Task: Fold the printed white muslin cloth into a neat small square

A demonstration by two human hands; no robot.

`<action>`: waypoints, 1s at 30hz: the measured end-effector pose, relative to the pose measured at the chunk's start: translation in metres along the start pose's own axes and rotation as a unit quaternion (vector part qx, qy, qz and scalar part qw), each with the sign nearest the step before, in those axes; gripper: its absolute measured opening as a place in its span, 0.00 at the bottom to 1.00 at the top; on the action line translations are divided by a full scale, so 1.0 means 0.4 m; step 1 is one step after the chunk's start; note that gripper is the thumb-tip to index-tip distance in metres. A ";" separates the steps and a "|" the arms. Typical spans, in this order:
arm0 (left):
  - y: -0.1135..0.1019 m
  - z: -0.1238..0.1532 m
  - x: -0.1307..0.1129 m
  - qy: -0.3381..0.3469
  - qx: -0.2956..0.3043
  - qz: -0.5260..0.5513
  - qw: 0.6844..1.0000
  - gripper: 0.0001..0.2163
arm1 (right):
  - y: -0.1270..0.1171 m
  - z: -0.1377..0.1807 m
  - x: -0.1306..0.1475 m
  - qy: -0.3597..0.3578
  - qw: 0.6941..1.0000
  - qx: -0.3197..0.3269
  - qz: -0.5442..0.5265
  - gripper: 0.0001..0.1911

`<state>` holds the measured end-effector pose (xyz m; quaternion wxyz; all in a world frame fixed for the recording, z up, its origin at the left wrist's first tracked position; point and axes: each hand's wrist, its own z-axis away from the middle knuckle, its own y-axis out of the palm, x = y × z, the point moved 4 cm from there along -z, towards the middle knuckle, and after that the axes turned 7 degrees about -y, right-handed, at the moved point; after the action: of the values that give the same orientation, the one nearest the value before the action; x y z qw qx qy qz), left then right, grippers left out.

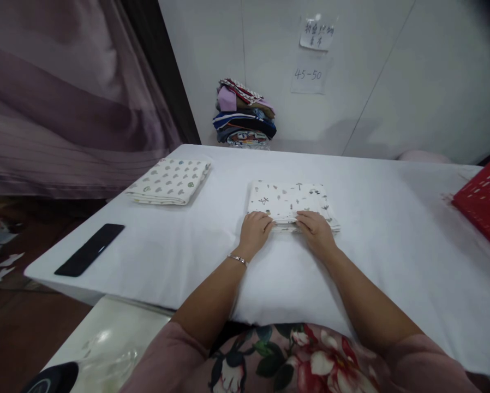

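Observation:
A folded white cloth with small printed figures [290, 201] lies on the white table [392, 229] in front of me. My left hand [255, 229] grips the cloth's near edge on the left, fingers curled over it; a thin bracelet circles that wrist. My right hand [315, 229] holds the same near edge on the right, fingers bent around the layers. Both hands are closed on the cloth.
A second folded cloth with leaf prints [169, 181] lies at the left back. A black phone [90, 249] rests near the table's left edge. A stack of coloured folded clothes [245, 117] stands against the wall. A red basket [486, 199] sits at the right edge.

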<state>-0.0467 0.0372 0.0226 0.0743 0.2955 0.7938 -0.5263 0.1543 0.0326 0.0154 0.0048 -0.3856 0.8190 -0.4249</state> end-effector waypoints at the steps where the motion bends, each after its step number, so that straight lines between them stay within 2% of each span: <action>1: 0.001 0.001 0.000 0.002 0.001 -0.005 1.000 0.09 | 0.002 0.000 0.001 -0.005 1.000 0.007 0.007 0.12; 5: 0.004 0.008 -0.002 0.022 0.020 -0.025 0.999 0.09 | 0.009 0.004 0.005 -0.030 0.998 0.059 0.008 0.12; 8: 0.002 0.015 -0.004 0.031 0.027 -0.031 0.999 0.09 | 0.007 0.007 0.005 -0.037 0.997 0.071 0.006 0.12; 15: 0.005 0.015 -0.014 0.025 0.019 -0.046 0.998 0.08 | 0.012 0.006 0.001 -0.030 0.997 0.077 0.003 0.11; 18: 0.015 0.009 -0.033 0.046 0.022 -0.059 0.997 0.12 | 0.017 0.007 0.000 -0.033 0.996 0.077 0.008 0.11; 21: 0.033 0.004 -0.055 0.070 0.038 -0.074 0.994 0.13 | 0.020 0.008 0.000 -0.035 0.997 0.065 0.001 0.11; 25: 0.068 0.013 -0.070 0.115 0.041 -0.092 0.988 0.13 | 0.025 0.014 -0.004 -0.011 0.998 0.058 -0.035 0.11; 30: 0.099 0.026 -0.056 0.123 0.058 -0.104 0.985 0.16 | 0.025 0.002 -0.008 0.073 0.990 0.072 -0.093 0.12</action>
<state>-0.0089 0.0301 -0.0037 -0.0963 0.2779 0.7913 -0.5361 0.1504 0.0376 0.0068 -0.0670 -0.4264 0.7449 -0.5087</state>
